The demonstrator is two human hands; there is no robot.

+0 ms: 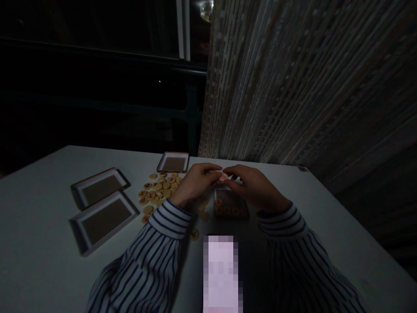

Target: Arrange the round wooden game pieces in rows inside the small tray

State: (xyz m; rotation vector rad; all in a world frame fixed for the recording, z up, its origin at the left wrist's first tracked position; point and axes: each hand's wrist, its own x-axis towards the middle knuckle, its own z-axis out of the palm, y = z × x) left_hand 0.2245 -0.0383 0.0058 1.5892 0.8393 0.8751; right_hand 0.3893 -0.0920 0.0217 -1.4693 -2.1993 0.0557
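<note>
Between the fingertips of both hands is a round xiangqi piece (223, 177) with a red character facing me. My left hand (198, 180) pinches it from the left, and my right hand (252, 184) has thumb and forefinger at its right edge. Below them stands a small open box (230, 198) with several pieces lined along its near side. Loose xiangqi pieces (159, 188) are heaped to the left of my left hand, some showing red or black characters, others blank. A single black-marked piece (194, 235) lies nearer to me, beside my left sleeve.
Two shallow trays (104, 219) (100, 188) lie at the left of the white table (42, 226). Behind the heap is another open tray (172, 163). A lit phone (221, 274), its screen pixelated, is in front of me. A string curtain (276, 78) hangs at the back right.
</note>
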